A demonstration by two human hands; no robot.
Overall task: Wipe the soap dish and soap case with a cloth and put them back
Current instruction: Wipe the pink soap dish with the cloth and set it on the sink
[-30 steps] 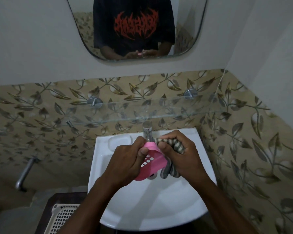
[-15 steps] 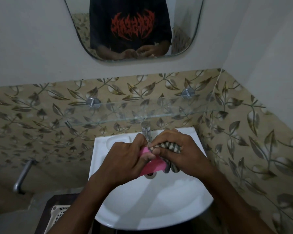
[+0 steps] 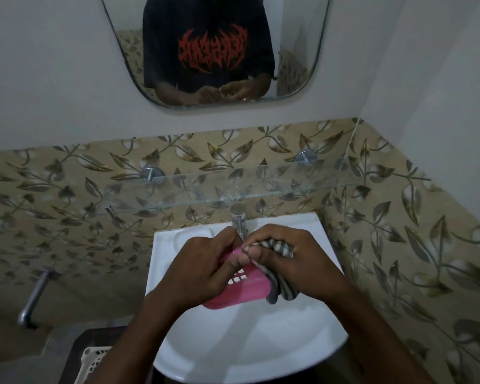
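Over the white sink (image 3: pixel 233 356) my left hand (image 3: pixel 203 270) grips a pink soap dish (image 3: pixel 241 291) with small drain holes, tilted so its inside faces me. My right hand (image 3: pixel 297 261) holds a bunched grey striped cloth (image 3: pixel 280 249) and presses it against the dish's right edge. The cloth's loose end hangs below the dish. Much of the dish is hidden under my left fingers. A separate soap case is not visible.
A metal tap (image 3: pixel 240 220) stands just behind my hands. A glass shelf (image 3: pixel 233 187) spans the leaf-patterned tiles above it, under a mirror (image 3: pixel 214 51). A white plastic basket (image 3: pixel 94 361) sits at the lower left, and a metal pipe (image 3: pixel 35 297) juts from the left wall.
The pink dish was turned in my left hand, hiding its holes half a second ago and showing them again now. My right hand kept rubbing the cloth along its edge.
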